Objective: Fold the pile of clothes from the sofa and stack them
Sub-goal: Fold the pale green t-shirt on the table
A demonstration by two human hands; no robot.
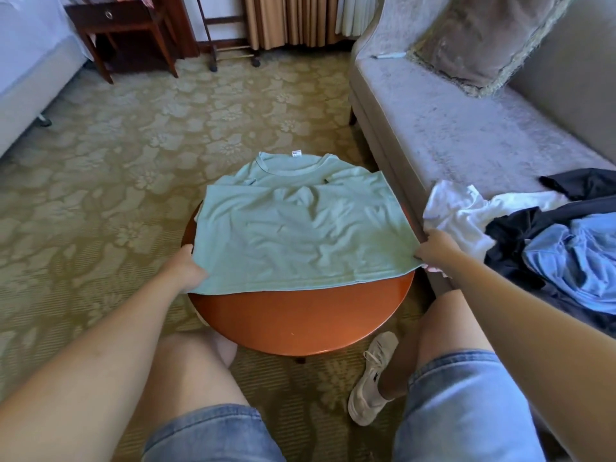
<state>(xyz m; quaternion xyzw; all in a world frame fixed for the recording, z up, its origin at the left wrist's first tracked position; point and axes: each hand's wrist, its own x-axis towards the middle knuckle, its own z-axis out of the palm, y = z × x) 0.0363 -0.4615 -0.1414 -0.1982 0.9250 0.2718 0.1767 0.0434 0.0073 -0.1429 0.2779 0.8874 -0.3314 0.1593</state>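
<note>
Hands at the near hem: left hand [186, 268] pinches the left corner of the green T-shirt [293, 228], right hand [433, 250] pinches the right corner, fingers of both closed on cloth. The shirt lies flat on the round surface [300, 321], directly ahead of both hands, long axis running away from the person, collar farthest. Likely next fold: hem carried forward toward collar. An unfolded pile [533, 235] waits on the sofa [450, 128], nearer the right hand.
</note>
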